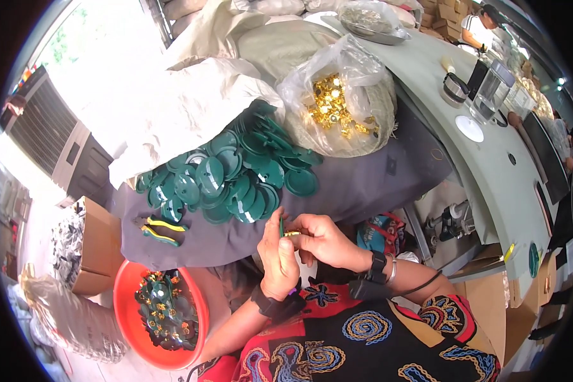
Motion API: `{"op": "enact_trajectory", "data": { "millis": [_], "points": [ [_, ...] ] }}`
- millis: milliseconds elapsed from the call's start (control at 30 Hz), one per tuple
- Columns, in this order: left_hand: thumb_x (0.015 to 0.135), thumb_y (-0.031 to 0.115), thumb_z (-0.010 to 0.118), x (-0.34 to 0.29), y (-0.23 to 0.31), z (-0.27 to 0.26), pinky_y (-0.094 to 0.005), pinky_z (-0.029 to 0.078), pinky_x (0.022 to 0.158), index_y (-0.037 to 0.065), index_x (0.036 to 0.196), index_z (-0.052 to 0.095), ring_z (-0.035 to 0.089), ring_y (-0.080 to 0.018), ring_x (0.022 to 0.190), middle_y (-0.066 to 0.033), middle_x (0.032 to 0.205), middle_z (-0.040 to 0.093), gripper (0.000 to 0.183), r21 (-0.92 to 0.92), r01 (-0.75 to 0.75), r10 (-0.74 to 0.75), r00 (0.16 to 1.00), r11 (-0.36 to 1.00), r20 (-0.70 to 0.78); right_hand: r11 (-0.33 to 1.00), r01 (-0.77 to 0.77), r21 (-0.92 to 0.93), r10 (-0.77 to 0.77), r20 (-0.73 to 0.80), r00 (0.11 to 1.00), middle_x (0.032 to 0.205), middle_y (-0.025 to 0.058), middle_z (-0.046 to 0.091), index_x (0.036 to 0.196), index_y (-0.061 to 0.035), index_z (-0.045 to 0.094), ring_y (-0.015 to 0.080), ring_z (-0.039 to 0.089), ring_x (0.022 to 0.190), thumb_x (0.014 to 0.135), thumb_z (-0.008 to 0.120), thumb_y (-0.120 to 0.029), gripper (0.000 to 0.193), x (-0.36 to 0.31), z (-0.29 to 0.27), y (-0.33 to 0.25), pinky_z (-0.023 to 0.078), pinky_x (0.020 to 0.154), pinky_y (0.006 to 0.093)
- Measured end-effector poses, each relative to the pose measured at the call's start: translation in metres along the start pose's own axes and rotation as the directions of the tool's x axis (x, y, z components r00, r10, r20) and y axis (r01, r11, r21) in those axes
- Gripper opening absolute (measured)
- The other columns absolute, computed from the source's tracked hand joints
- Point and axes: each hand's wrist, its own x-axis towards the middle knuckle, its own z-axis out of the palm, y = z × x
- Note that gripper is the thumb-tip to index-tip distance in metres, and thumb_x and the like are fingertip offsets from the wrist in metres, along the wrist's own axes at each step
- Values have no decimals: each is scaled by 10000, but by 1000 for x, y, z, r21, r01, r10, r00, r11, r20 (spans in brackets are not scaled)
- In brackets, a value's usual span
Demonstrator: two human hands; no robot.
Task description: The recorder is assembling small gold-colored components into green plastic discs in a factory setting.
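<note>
In front of my body both hands meet at the near edge of the dark cloth. My left hand [277, 262] holds a green plastic disc [281, 226], seen edge-on between its fingers and thumb. Close against it, my right hand [328, 240] pinches a small gold metal piece [291, 233] at the disc's face. Whether the two parts are joined is hidden by the fingers. Just beyond my hands lies a heap of green discs [235, 172], spilling from a white woven sack [197, 108]. Farther right, a clear plastic bag [299, 83] contains many gold pieces [334, 105].
Yellow-and-green-handled pliers [162, 230] lie on the dark cloth [356, 184]. An orange basin [122, 305] at lower left contains green discs with gold pieces. A cardboard box [99, 248] stands behind it. Along the right runs a pale table [452, 121] bearing a clear jar [492, 92].
</note>
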Motion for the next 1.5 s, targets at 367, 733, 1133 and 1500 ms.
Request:
{"op": "enact_trajectory", "data": {
  "millis": [367, 733, 1133, 1500],
  "points": [
    [971, 535, 259, 7, 0, -13, -285, 449, 837, -49, 1244, 484, 574, -163, 944, -96, 1061, 591, 683, -492, 513, -506, 847, 703, 161, 334, 442, -832, -445, 274, 852, 856, 154, 588, 1077, -16, 440, 341, 591, 611, 763, 688, -143, 420, 8, -5, 6, 485, 529, 401],
    [965, 510, 291, 5, -10, -6, -297, 458, 778, -108, 1251, 444, 590, -185, 856, -132, 1007, 608, 698, -191, 147, -142, 989, 971, 44, 814, 357, -457, -413, -24, 910, 880, 206, 641, 1061, 40, 491, 374, 639, 786, 829, 620, -82, 292, 7, 8, 23, 513, 642, 391],
    [937, 478, 329, -2, -2, -15, -398, 462, 832, -98, 1300, 379, 603, -363, 929, -269, 1112, 539, 683, 17, -62, 61, 997, 998, 46, 941, 198, -273, -187, 66, 980, 770, 120, 652, 1036, 46, 532, 197, 648, 657, 897, 579, -156, 250, 7, 8, 6, 502, 569, 303],
    [913, 375, 479, -9, -9, -72, -303, 425, 878, -28, 1317, 440, 573, -186, 977, -113, 1103, 573, 572, -352, 481, -439, 877, 803, 196, 837, 164, -521, -280, -153, 948, 625, 34, 609, 828, -22, 617, 63, 535, 585, 831, 670, -209, 195, 40, -15, 5, 445, 543, 252]
  ]
}}
